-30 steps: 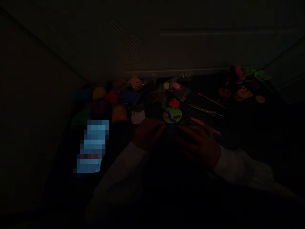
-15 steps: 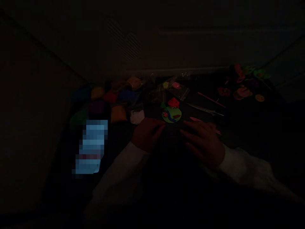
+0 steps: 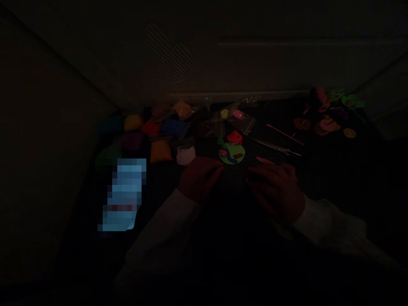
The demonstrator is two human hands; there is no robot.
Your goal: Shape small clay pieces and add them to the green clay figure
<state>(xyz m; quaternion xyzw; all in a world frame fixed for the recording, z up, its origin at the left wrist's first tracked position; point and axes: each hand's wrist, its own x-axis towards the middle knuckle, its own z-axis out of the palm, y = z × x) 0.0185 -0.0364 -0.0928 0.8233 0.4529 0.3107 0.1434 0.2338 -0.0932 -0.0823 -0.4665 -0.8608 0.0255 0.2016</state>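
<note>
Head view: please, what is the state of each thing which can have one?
Left hand, fingers bent; grip unclear
Right hand, fingers bent; grip unclear
Green disc, lying flat, decorated
Scissors, lying; blades' opening unclear
Pink pointed strip, partly hidden by right hand
Screen, lit, pixelated
White-filled bag, seal too dark to tell

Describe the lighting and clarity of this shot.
Head view: very dark overall, with the glowing blue panel brightest but pixelated; head view: left hand and right hand only dimly lit, fine detail lost; head view: faint glints on clear plastic.
</note>
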